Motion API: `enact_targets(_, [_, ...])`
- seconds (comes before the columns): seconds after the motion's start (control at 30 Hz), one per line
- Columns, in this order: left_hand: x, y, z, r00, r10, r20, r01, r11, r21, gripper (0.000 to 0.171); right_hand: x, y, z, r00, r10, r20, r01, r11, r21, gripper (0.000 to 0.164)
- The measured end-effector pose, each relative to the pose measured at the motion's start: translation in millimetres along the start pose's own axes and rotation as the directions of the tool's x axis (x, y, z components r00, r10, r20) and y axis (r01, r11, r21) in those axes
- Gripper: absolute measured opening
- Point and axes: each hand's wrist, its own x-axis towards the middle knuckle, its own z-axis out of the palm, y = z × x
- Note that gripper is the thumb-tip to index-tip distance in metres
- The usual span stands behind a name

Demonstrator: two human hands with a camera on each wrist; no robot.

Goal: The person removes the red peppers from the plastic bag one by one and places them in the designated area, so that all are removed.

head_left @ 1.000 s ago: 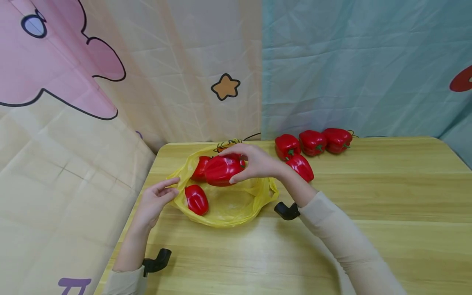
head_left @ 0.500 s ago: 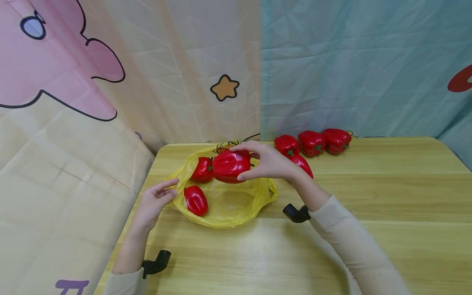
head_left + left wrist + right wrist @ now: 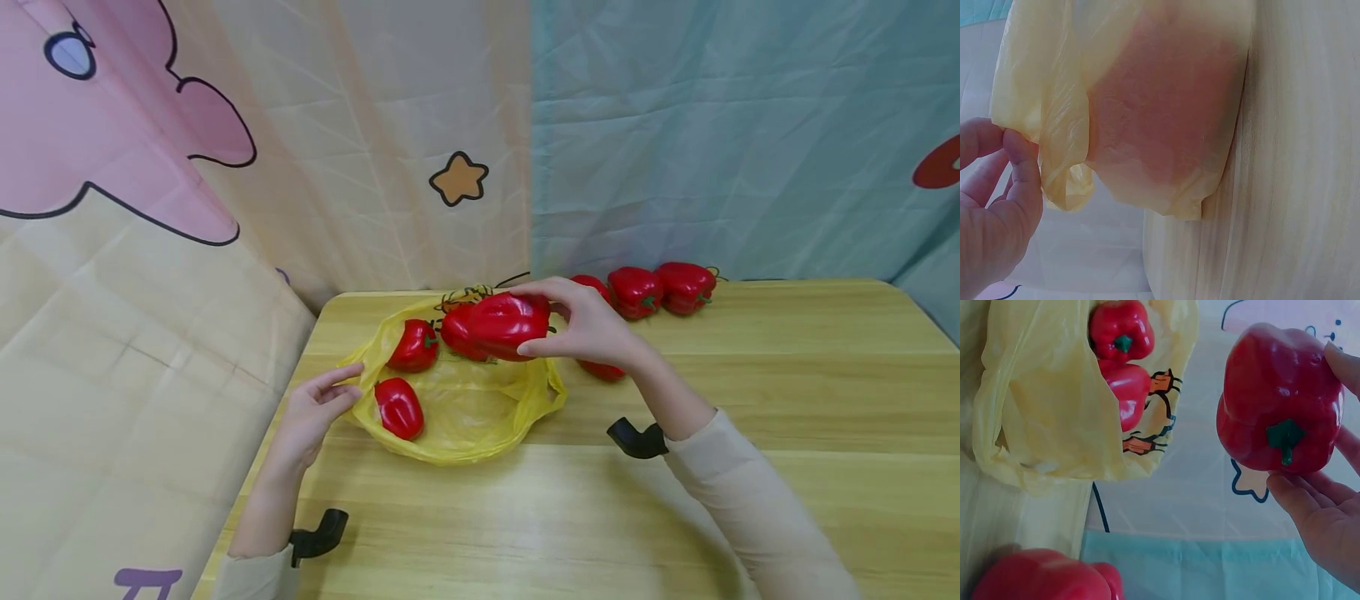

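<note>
A yellow plastic bag lies with its mouth spread on the table. Its left rim is pinched between the thumb and forefinger of my left hand; the left wrist view shows the bag's thin film at the fingertips. My right hand grips a red bell pepper above the bag's right back side, and its green stem shows in the right wrist view. Inside the bag are a pepper at the front left, one behind it, and one at the back, partly hidden by the held pepper.
Several more red bell peppers stand on the table to the right of the bag, including one at the far right and one beside it. Two are partly covered by my right hand and arm. A printed curtain hangs behind the table.
My right hand has moved rightward with the held pepper, from over the bag's left back part toward its right edge. A pepper at the back of the bag has come into sight. The left hand stays put.
</note>
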Motion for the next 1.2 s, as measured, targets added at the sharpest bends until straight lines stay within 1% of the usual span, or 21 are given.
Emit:
enact_targets(0.23, [-0.3,1.4,0.2,1.0,0.004,-0.004,-0.004,1.0,0.0,0.043,-12,-1,-12,0.997,0.056,-0.061,-0.058,0.998,-0.026,0.062])
enact_targets(0.43, [1.1,1.1,-0.1,1.0,0.015,-0.003,-0.015,1.0,-0.022,0.043,-24,6,-23,0.989,0.091,-0.118,-0.097,0.994,-0.043,0.062])
enact_targets(0.7, [-0.8,2.1,-3.0,0.999,0.031,-0.011,-0.031,0.999,-0.03,0.041,-41,14,-38,0.979,0.141,-0.149,-0.15,0.987,-0.05,0.064])
enact_targets(0.83, [-2.0,3.8,-3.9,0.999,0.035,-0.016,-0.036,0.999,-0.033,0.042,-49,18,-45,0.969,0.163,-0.185,-0.18,0.981,-0.076,0.064])
enact_targets(1.0, [-2.8,5.3,-4.5,0.999,0.03,-0.019,-0.031,0.999,-0.028,0.043,-58,30,-53,0.954,0.209,-0.215,-0.223,0.974,-0.042,0.066])
enact_targets(1.2, [-2.0,5.1,-6.1,0.999,0.033,0.005,-0.033,0.999,-0.015,0.042,-71,42,-63,0.934,0.263,-0.24,-0.278,0.96,-0.031,0.066])
